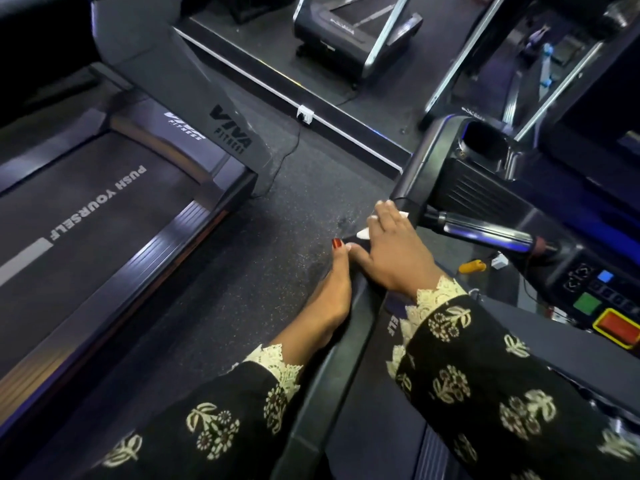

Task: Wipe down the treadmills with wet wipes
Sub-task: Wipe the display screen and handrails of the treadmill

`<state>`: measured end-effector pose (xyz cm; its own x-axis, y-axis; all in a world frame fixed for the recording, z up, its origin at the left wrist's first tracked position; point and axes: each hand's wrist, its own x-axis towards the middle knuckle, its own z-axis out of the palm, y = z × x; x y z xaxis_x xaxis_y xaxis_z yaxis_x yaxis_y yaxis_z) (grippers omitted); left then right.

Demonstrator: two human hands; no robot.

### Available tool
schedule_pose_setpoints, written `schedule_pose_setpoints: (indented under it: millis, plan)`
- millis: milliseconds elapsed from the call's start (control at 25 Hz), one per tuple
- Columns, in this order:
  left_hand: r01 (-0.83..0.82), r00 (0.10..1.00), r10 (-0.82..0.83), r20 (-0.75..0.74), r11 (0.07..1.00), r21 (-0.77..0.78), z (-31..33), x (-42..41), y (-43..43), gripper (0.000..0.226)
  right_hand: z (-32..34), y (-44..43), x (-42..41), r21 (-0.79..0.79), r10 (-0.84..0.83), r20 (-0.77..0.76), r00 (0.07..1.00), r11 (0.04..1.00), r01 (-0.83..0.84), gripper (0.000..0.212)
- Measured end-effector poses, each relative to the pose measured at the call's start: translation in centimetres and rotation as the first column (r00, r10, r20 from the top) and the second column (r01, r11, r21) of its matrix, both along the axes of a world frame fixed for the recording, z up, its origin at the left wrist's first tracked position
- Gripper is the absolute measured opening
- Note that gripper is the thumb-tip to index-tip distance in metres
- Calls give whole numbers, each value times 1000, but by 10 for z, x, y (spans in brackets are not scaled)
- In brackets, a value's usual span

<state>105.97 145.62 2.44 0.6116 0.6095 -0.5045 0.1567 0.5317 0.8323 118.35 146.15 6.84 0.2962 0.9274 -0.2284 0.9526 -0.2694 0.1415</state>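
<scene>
1. The wet wipe (pixel 363 233) lay flattened under the right hand (pixel 398 251), on the forward end of the handrail (pixel 346 341) of the near treadmill, just short of its console; only white corners showed past the fingers.
2. The right hand was spread flat with straight fingers, pressing the wipe onto the rail and not pinching it.
3. The left hand (pixel 329 292) rested against the rail's outer side, thumb laid straight along the top; its fingers were hidden, so I could not tell whether they curled under.
4. The wipe was likely light, limp and damp; it would probably bunch or slide on the smooth plastic, so a flat palm over its middle, or a pinch at a loose corner to refold it, seemed the sensible hold.
5. The rail looked rigid and fixed; it could take firm pressure (the console buttons beside it perhaps less so).
6. Counted: one wipe in view; two hands; two treadmills close by, the one under the hands and the other treadmill (pixel 104 202) to the left with a printed belt; one further machine (pixel 346 36) beyond, too dim to name.
7. On the console: one green button (pixel 586 303); one red button (pixel 620 329).
</scene>
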Motion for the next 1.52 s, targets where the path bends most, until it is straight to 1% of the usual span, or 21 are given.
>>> schedule_pose_setpoints:
  millis: [80,160,240,280,400,480,560,600,640,720,840,920,960,1040,1160,1200,1240,1280,1360,1440,1520]
  plan:
    - [50,997,-45,-62,996,78,12,1,-2,112,-3,6,19,130,-147,-165,975,977,170,81]
    - [102,981,-70,-183,980,173,23,-1,-4,104,-9,-5,18,238,-248,-424,871,898,371,84]
    - [150,962,-86,-259,960,237,26,-3,-6,85,-17,-29,-5,284,-242,-620,747,818,500,84]
    - [162,955,-85,-285,952,260,27,-3,-6,76,-21,-43,-19,301,-217,-657,722,803,515,83]
    - [180,928,-61,-369,937,300,30,1,-5,61,-29,-57,-29,362,-102,-684,722,812,457,76]
    - [217,901,-54,-431,916,339,27,6,-3,56,-26,-35,-8,364,-81,-752,654,777,514,69]
    - [256,880,-33,-473,873,415,26,8,-3,53,-26,-14,18,317,-136,-815,564,710,629,65]
    - [268,877,-12,-480,842,468,26,8,-4,51,-35,-9,24,298,-155,-844,514,661,689,66]
    - [280,877,6,-481,806,521,27,8,-6,49,-47,-10,23,257,-150,-895,421,598,760,71]
    - [286,883,44,-468,739,610,27,7,-9,45,-73,-26,-3,109,-48,-988,149,471,875,91]
    - [302,874,69,-482,700,647,25,10,-7,42,-88,-42,-21,-12,124,-990,-72,431,902,96]
    - [322,856,80,-511,689,649,24,12,-6,41,-77,-26,-2,-154,143,-964,-222,377,913,92]
    - [333,847,88,-525,681,652,24,12,-6,41,-75,-15,10,-199,157,-951,-267,353,914,89]
    - [354,829,103,-550,665,657,25,12,-7,40,-68,-8,17,-235,199,-925,-323,368,900,79]
    - [362,817,123,-564,651,667,25,13,-9,41,-82,-38,-5,-294,232,-886,-400,386,875,70]
    - [365,812,133,-568,644,672,25,13,-8,41,-80,-46,-18,-289,241,-878,-414,424,859,67]
    - [368,808,139,-572,640,675,25,14,-8,41,-87,-47,-19,-293,224,-883,-413,424,857,65]
    - [372,806,142,-575,635,678,24,14,-7,40,-89,-42,-16,-329,233,-857,-460,439,836,65]
    - [381,800,154,-580,617,689,23,14,-7,39,-84,-26,2,-403,253,-821,-511,379,833,69]
    - [385,793,174,-585,601,701,23,14,-8,36,-94,-15,17,-438,288,-789,-543,356,825,75]
    - [387,787,186,-588,594,706,25,14,-9,32,-107,-21,15,-470,334,-747,-575,346,812,69]
